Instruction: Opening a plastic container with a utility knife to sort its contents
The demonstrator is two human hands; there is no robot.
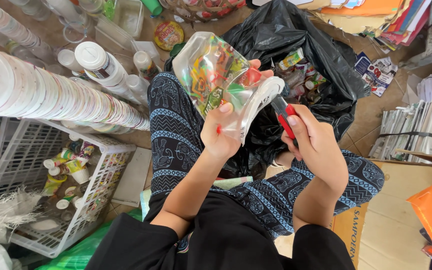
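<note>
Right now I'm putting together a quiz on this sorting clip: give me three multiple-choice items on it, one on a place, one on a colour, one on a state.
1. Where is the white basket?
A. At the person's left, on the floor
B. On the person's lap
C. Inside the black bag

2. What colour is the cutter's handle?
A. Blue
B. Red
C. Green

3. What state is the cup in?
A. Standing upright on the floor
B. Stacked in a column
C. Held tilted in the left hand

Answers: 1 A, the basket sits on the floor at left, far from the black bag. 2 B, the cutter in the right hand shows red with black. 3 C, the left hand grips the clear printed cup above the lap, its white rim partly peeled away.
</note>
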